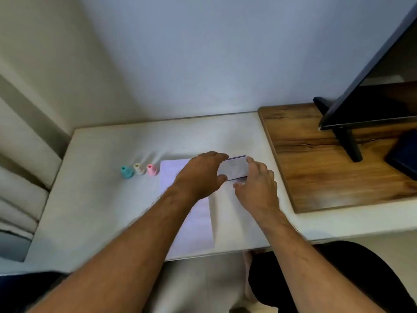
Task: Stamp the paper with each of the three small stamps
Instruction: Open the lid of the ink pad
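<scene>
Three small stamps stand in a row on the white table point(94, 199): a teal stamp point(126, 172), a cream stamp point(138, 168) and a pink stamp point(151, 169). Right of them lies a white sheet of paper point(194, 224), partly hidden under my left forearm. At the paper's far right corner sits a flat rectangular ink pad case point(233, 168) with a dark blue edge. My left hand point(199, 175) grips its left side and my right hand point(257, 184) grips its right side, fingers on its far and near edges.
A wooden board point(316, 159) lies to the right, carrying a dark monitor point(372, 86) on a black stand point(348, 141) and a dark flat object point(404, 152). Walls close the back and left. The table's front edge runs just beyond my knees.
</scene>
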